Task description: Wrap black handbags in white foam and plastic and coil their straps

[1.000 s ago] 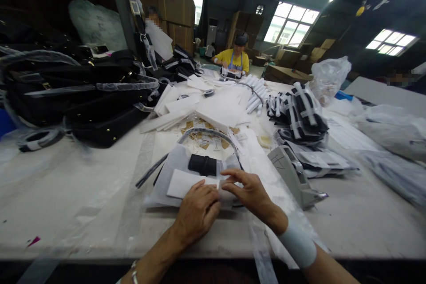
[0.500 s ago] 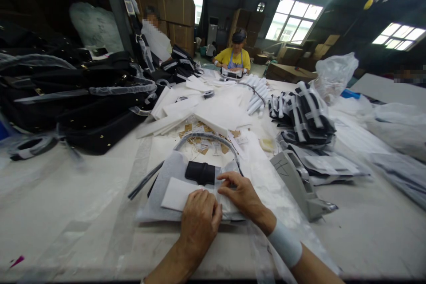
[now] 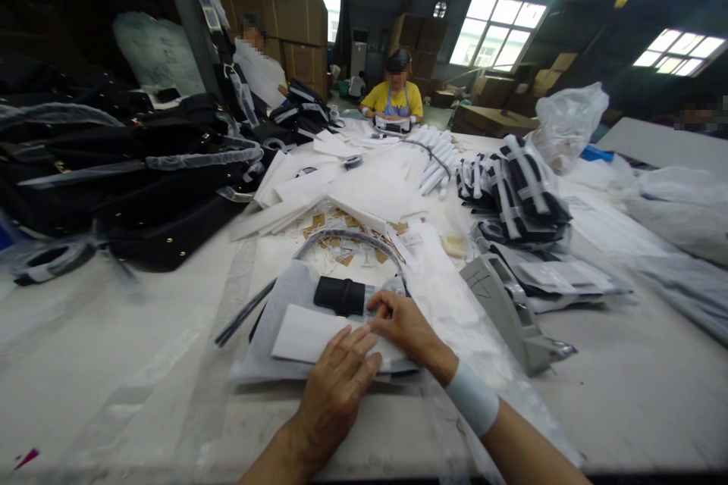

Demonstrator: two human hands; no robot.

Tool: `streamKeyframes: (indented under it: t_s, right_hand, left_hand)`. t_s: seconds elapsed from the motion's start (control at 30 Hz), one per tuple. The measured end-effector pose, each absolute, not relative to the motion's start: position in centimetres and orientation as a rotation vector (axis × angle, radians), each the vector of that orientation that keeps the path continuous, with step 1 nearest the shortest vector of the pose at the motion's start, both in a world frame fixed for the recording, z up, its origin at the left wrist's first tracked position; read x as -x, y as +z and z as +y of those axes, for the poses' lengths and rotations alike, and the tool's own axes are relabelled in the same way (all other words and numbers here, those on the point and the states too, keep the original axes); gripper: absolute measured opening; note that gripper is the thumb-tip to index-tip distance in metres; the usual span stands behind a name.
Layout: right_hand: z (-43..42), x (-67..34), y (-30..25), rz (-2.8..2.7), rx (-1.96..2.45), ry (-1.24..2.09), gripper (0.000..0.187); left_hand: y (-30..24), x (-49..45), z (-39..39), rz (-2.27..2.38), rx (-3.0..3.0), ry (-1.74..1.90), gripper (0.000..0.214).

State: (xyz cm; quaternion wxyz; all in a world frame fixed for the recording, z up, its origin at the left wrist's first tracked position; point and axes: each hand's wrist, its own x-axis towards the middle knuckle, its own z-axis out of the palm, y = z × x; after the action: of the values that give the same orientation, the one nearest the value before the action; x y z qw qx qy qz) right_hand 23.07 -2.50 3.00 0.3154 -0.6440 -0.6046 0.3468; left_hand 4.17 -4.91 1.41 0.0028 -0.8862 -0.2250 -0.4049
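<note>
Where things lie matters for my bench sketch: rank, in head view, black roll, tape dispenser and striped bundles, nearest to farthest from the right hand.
1. Black roll, just left of the right hand.
2. Tape dispenser, to its right.
3. Striped bundles, far back right.

No lettering, label, brand, number or sign anywhere here can be read.

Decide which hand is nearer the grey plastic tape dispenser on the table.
Right. The right hand lies just left of the grey plastic tape dispenser; the left hand rests farther left, nearer the table edge.
</note>
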Motion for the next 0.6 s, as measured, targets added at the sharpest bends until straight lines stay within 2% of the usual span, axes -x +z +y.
streamKeyframes:
  t_s: [0.17,0.27,0.47,0.6]
  right_hand:
    - [-3.0,-22.9,4.2,-1.557,1.698,0.759,0.018]
    - [-5.1,-26.1,6.6,-1.427,1.659,0.595,0.014]
    - [-12.4,-40.5,11.5,-0.980,1.863,0.173,0.037]
    - [-15.7,-46.6,11.3,-0.921,2.084,0.446,0.042]
  left_hand:
    - [1.9,-3.9,-4.9,-0.663,2.880,-1.220,0.023]
    - [1.9,-4.0,-4.9,-0.655,2.853,-1.265,0.023]
    - [1.2,-4.1,-4.2,-0.570,2.710,-1.329,0.022]
    - [1.0,-4.1,-3.9,-0.509,2.674,-1.325,0.021]
